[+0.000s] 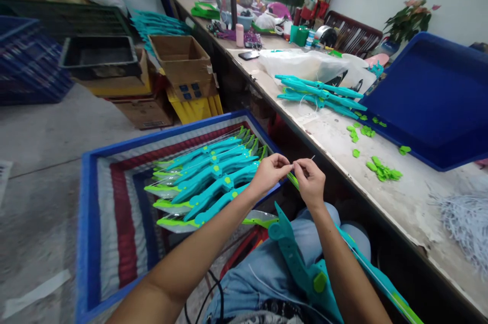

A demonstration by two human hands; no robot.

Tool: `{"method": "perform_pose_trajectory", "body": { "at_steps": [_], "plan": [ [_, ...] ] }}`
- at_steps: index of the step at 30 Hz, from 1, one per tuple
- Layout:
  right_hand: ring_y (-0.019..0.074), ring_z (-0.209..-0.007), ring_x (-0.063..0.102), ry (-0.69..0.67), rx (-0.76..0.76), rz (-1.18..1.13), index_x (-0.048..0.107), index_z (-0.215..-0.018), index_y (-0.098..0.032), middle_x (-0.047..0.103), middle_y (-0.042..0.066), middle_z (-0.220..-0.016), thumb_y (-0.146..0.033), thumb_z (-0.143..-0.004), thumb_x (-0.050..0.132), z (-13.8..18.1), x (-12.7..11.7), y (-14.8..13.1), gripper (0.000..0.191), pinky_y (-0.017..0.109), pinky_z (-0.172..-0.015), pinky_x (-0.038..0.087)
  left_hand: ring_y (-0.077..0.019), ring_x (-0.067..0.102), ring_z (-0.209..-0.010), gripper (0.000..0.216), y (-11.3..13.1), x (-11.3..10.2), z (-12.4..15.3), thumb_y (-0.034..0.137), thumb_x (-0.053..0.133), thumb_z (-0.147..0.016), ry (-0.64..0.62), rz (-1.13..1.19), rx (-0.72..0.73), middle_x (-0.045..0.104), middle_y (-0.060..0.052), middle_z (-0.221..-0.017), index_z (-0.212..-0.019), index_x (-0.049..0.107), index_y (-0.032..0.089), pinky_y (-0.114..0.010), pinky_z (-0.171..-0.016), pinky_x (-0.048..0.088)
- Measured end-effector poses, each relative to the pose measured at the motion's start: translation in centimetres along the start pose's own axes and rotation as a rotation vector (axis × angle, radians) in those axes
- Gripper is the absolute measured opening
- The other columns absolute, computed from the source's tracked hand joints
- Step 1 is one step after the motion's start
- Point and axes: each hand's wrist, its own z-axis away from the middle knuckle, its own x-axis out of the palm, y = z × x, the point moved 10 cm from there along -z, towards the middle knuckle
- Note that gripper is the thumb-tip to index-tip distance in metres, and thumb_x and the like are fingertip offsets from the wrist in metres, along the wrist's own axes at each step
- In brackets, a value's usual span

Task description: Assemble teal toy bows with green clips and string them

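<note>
My left hand (272, 174) and my right hand (310, 181) meet fingertip to fingertip, both closed in a pinch on a thin white string, whose short end sticks up past my right fingers. On my lap lies a turquoise toy bow (297, 255) with bright green tips and a green hexagonal piece in its middle. My right forearm crosses over it and hides part of it. More string (263, 281) runs loosely across my jeans. Left of my hands, several strung toy bows (213, 174) lie side by side in a blue-rimmed crate (81, 222) with striped lining.
Along the right runs a worktable (381, 207) with turquoise bow parts (320, 93), small green pieces (383, 169), a bundle of white strings (465, 227) and a tilted blue tray (430, 100). Cardboard boxes (183, 62) and a black bin (99, 55) stand behind the crate.
</note>
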Motion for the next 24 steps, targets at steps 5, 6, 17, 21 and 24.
{"method": "perform_pose_trajectory", "body": {
  "at_steps": [5,6,17,21,24],
  "plan": [
    [0.0136,-0.070,0.061,-0.077,0.013,0.026,0.063,-0.080,-0.019,0.064,0.002,-0.078,-0.022,-0.089,0.054,0.9,-0.1,0.6,0.014,0.025,-0.062,0.049,-0.0148,0.058,-0.067,0.015,-1.0,-0.6,-0.3,0.031,0.071,-0.065,-0.018,-0.162,0.013,0.064,-0.001,-0.065,-0.065,0.070,0.016,-0.026,-0.065,0.044],
    [0.0138,-0.072,0.061,-0.090,-0.018,0.051,0.063,-0.081,-0.019,0.064,0.003,-0.079,-0.022,-0.090,0.053,1.2,0.0,0.4,0.014,0.025,-0.064,0.050,-0.0158,0.059,-0.069,0.015,-1.4,-0.6,-0.3,0.031,0.071,-0.066,-0.045,-0.161,-0.003,0.065,-0.002,-0.067,-0.066,0.072,0.016,-0.027,-0.067,0.045],
    [0.0195,-0.077,0.057,-0.186,-0.068,0.414,0.061,-0.083,-0.018,0.061,0.007,-0.080,-0.023,-0.093,0.043,3.3,2.9,2.8,0.021,0.032,-0.071,0.047,-0.0196,0.060,-0.095,0.022,-3.3,-3.8,3.7,0.029,0.062,-0.079,0.087,-0.306,0.174,0.067,-0.007,-0.104,-0.095,0.072,0.019,-0.031,-0.084,0.047],
    [0.0221,-0.088,0.057,-0.246,-0.160,0.333,0.064,-0.094,-0.019,0.063,0.010,-0.090,-0.020,-0.093,0.043,5.2,4.6,0.6,0.021,0.036,-0.081,0.047,-0.0213,0.061,-0.083,0.024,-7.9,-10.7,12.7,0.040,0.065,-0.075,0.411,-0.440,-0.094,0.069,-0.006,-0.085,-0.080,0.071,0.017,-0.030,-0.074,0.046],
    [0.0214,-0.092,0.057,-0.544,-0.279,0.225,0.064,-0.103,-0.021,0.064,0.009,-0.097,-0.020,-0.094,0.044,9.0,9.1,-1.9,0.022,0.036,-0.085,0.047,-0.0213,0.059,-0.066,0.032,-13.3,-11.7,19.1,0.047,0.067,-0.070,0.287,-0.486,-0.446,0.066,-0.004,-0.062,-0.061,0.069,0.017,-0.030,-0.065,0.043]
  ]
}}
